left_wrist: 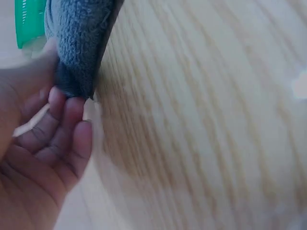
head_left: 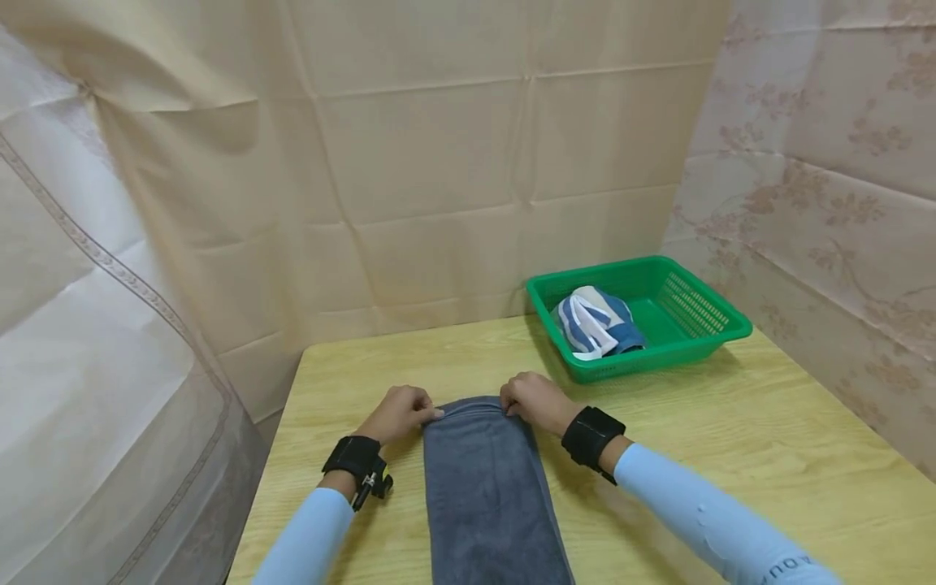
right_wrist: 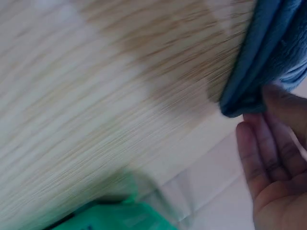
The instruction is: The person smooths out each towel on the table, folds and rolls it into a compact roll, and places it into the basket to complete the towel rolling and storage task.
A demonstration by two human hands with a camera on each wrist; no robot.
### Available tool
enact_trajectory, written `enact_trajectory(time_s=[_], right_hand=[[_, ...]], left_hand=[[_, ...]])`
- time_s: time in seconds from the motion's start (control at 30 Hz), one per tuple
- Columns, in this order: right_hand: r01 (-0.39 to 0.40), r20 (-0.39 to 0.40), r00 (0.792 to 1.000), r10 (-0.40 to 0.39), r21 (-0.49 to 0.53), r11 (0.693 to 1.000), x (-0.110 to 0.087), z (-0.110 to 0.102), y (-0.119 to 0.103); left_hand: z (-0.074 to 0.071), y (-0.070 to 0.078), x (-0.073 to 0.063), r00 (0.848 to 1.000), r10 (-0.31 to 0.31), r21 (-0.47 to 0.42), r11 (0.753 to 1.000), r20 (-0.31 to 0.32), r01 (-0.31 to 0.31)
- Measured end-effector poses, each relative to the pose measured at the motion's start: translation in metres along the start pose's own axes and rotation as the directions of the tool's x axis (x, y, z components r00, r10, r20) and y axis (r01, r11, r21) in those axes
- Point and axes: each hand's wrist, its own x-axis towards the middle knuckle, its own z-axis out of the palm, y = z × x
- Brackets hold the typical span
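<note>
A grey towel (head_left: pixel 483 496), folded into a long strip, lies on the wooden table with its near end running out of the head view. At its far left corner my left hand (head_left: pixel 400 414) pinches the edge between thumb and fingers. My right hand (head_left: pixel 537 400) pinches the far right corner the same way. In the left wrist view the fuzzy towel (left_wrist: pixel 81 43) hangs from the thumb and fingertips. The right wrist view shows stacked layers of the towel (right_wrist: pixel 256 62) at the corner, held by thumb and fingers.
A green plastic basket (head_left: pixel 651 357) stands at the back right of the table (head_left: pixel 731 455). Inside it lies a crumpled blue-and-white striped cloth (head_left: pixel 595 321). A beige curtain (head_left: pixel 439 162) hangs behind the table, and a flowered one (head_left: pixel 841 187) borders the right.
</note>
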Motion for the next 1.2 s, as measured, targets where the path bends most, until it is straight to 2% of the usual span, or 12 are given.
enact_trajectory(time_s=[0.13,0.3,0.4,0.47,0.6,0.63,0.7,0.77,0.9,1.0,1.1,1.2], right_hand=[[-0.100,-0.020,0.995,0.101,0.044,0.994,0.008,0.003,-0.004],[-0.183,-0.015,0.982,0.186,0.131,0.974,0.011,0.005,0.000],[-0.235,0.006,0.970,0.241,0.257,0.938,0.009,0.006,0.003],[-0.313,0.059,0.947,0.315,0.382,0.869,0.007,0.008,0.006],[-0.485,0.212,0.867,0.450,0.567,0.666,0.003,0.012,0.013],[-0.515,0.246,0.850,0.466,0.576,0.635,0.004,0.012,0.014],[-0.537,0.293,0.839,0.459,0.580,0.612,0.005,0.009,0.016],[-0.530,0.328,0.847,0.418,0.565,0.632,0.007,0.005,0.019],[-0.509,0.379,0.860,0.341,0.591,0.626,0.008,0.001,0.026],[-0.490,0.374,0.871,0.319,0.609,0.624,0.007,0.002,0.028],[-0.431,0.303,0.902,0.308,0.566,0.703,0.008,0.003,0.026],[-0.328,0.186,0.944,0.271,0.466,0.822,0.009,0.008,0.023]], left_hand=[[-0.002,-0.002,-0.004,0.998,-0.061,-0.051,0.997,0.009,0.061],[-0.002,0.000,-0.002,0.996,-0.087,-0.034,0.996,0.005,0.088],[-0.002,0.000,-0.001,0.994,-0.113,-0.028,0.993,0.008,0.113],[-0.002,0.000,0.000,0.992,-0.123,-0.030,0.992,0.018,0.124],[-0.002,0.000,0.002,0.992,-0.120,-0.043,0.992,0.043,0.122],[-0.002,0.000,0.003,0.993,-0.112,-0.036,0.993,0.045,0.113],[-0.002,0.000,0.003,0.994,-0.098,-0.016,0.995,0.050,0.098],[-0.001,0.001,0.002,0.996,-0.067,0.037,0.997,0.051,0.065],[-0.002,0.005,-0.001,0.999,0.020,0.130,0.991,0.042,-0.025],[-0.002,0.005,-0.003,0.998,0.055,0.124,0.991,0.025,-0.057],[-0.001,0.003,-0.001,0.996,0.086,0.100,0.991,-0.003,-0.085],[0.000,0.003,0.000,0.987,0.153,0.131,0.981,-0.046,-0.146]])
